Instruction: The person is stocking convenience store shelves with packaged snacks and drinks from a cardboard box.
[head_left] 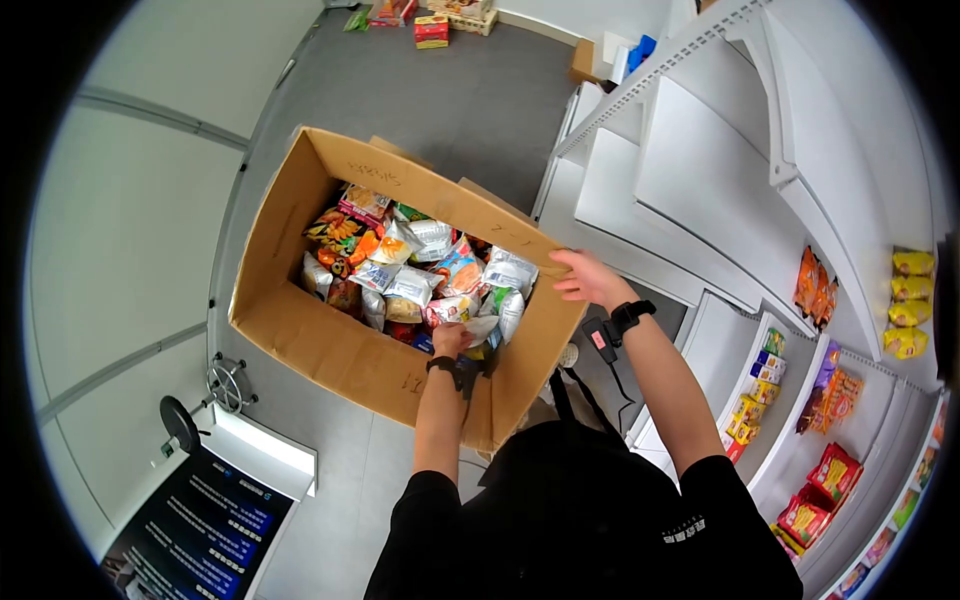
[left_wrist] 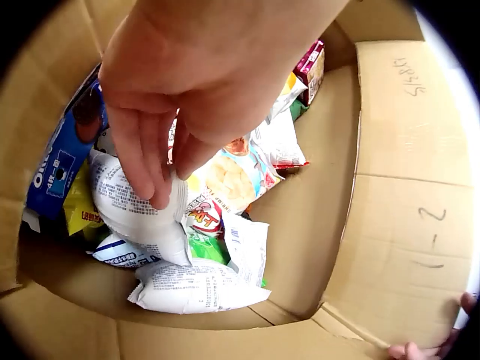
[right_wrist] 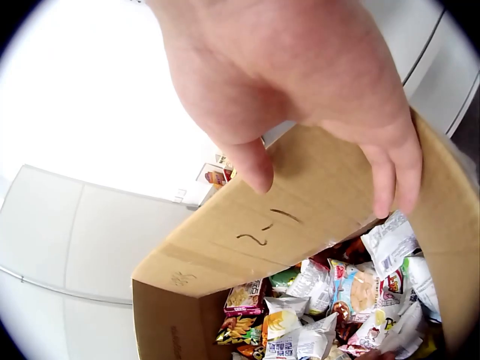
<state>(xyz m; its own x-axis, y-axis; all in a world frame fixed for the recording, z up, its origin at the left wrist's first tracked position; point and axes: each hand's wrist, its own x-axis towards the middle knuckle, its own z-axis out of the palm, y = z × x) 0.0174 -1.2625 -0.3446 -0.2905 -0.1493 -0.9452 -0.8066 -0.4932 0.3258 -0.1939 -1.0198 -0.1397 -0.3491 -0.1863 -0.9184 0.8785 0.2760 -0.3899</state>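
Cardboard box (head_left: 300,335) in front of the person, beside white shelves (head_left: 700,200), heaped with snack packets (head_left: 410,285). Left hand (left_wrist: 195,82) down inside at the near wall, fingertips (left_wrist: 157,191) bunched together and clamped with the thumb on the top edge of a white packet (left_wrist: 139,225). Packet lying among the others, next to a blue biscuit pack (left_wrist: 56,169), not lifted clear. Right hand (right_wrist: 300,67) on the flap (right_wrist: 300,225) marked with a handwritten 2, fingers hooked over its edge, thumb on the outer face, holding it back. Judged early in the unpacking: one packet gripped, none out, box close to full. On the shelves, a few orange bags (head_left: 812,285) and yellow bags (head_left: 910,300), with boxed goods (head_left: 750,400) lower down. Left to do, by the look of it: nearly everything in the box.
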